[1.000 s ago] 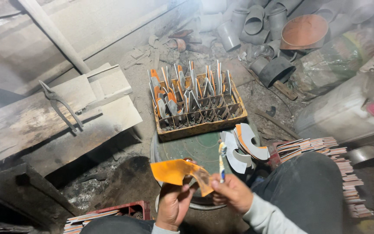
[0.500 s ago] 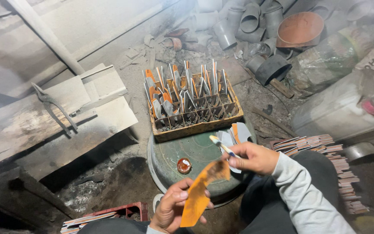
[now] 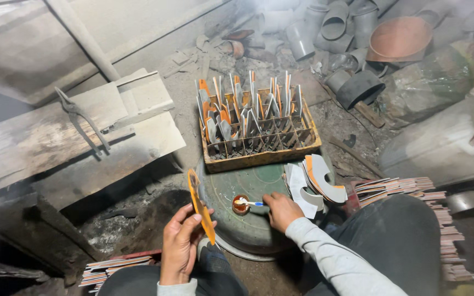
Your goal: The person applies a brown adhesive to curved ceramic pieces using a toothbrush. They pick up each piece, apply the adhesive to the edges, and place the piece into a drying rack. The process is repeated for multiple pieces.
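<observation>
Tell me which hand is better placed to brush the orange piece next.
Right, probably. The right hand holds the small brush with its tip in the little pot, while the left hand grips the orange piece upright beside it.

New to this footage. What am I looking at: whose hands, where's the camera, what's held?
One view only, from a camera on the person's head, looking down at their own two bare hands. The left hand holds a curved orange piece on edge. The right hand holds a small brush to a little round pot on a green drum lid. Behind it, a wooden crate holds similar pieces upright; more lie stacked to the right.
</observation>
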